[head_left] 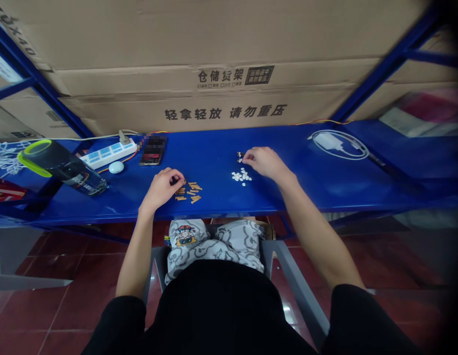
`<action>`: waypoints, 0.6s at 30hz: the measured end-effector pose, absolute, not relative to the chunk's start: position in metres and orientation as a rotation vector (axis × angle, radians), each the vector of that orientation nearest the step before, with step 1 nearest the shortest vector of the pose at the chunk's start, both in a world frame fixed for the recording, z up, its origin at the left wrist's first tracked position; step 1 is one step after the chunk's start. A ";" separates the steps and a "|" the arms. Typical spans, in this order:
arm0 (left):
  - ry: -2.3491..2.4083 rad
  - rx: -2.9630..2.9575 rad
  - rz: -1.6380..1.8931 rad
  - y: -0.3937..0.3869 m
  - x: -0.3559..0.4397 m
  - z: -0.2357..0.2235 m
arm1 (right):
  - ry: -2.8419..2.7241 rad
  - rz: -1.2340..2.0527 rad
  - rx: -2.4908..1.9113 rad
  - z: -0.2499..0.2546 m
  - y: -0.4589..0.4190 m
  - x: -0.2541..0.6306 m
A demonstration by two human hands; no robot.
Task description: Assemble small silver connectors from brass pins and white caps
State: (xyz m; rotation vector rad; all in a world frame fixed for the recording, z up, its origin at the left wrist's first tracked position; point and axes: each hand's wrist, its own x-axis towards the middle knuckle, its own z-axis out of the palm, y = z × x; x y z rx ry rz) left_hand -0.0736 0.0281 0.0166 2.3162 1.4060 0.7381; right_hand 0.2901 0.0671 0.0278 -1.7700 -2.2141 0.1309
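Note:
On the blue shelf lies a loose group of small, flat brown pieces (pixel 193 192), several of them. My left hand (pixel 162 189) is at their left edge, thumb and fingers curled together in a pinch; what sits between the fingertips is too small to make out. Further right is a cluster of small white ring-like pieces (pixel 241 176). My right hand (pixel 264 160) is just above and right of it, fingertips pinched beside a few small dark-and-white pieces (pixel 239 157). Whether those fingertips hold one of them is unclear.
Toward the left are a dark bottle (pixel 71 170) with a lime-green lid, a white power strip (pixel 109 154), a pale rounded object (pixel 116 167) and a phone (pixel 153 151). A white charger (pixel 328 141) with coiled cable lies right. Cardboard boxes (pixel 221 44) stand behind, between blue posts.

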 end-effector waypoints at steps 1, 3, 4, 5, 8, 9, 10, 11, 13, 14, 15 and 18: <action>1.403 2.311 0.736 0.028 -0.074 0.017 | -2.200 0.136 -1.751 0.029 0.066 0.290; 1.392 2.294 0.748 0.028 -0.075 0.017 | -2.158 0.141 -1.701 0.032 0.061 0.289; 1.390 2.282 0.773 0.028 -0.074 0.018 | -2.135 0.142 -1.667 0.034 0.057 0.288; 1.395 2.269 0.817 0.027 -0.072 0.020 | -2.114 0.143 -1.626 0.036 0.053 0.285; 1.441 2.214 1.043 0.018 -0.062 0.028 | -2.067 0.142 -1.478 0.043 0.032 0.271; 1.451 2.192 1.107 0.013 -0.056 0.031 | -2.054 0.135 -1.442 0.045 0.024 0.264; 1.445 2.164 1.154 0.007 -0.049 0.035 | -2.054 0.139 -1.405 0.045 0.014 0.256; 1.423 2.149 1.166 0.001 -0.042 0.038 | -2.051 0.137 -1.369 0.045 0.005 0.248; 1.356 2.163 1.100 -0.012 -0.027 0.042 | -2.064 0.124 -1.298 0.043 -0.013 0.230; 1.325 2.200 1.047 -0.018 -0.020 0.043 | -2.064 0.107 -1.286 0.042 -0.021 0.222; 1.316 2.253 0.999 -0.024 -0.013 0.043 | -2.071 0.088 -1.277 0.040 -0.028 0.215; 1.397 2.418 0.906 -0.035 0.002 0.040 | -2.119 0.061 -1.233 0.039 -0.043 0.199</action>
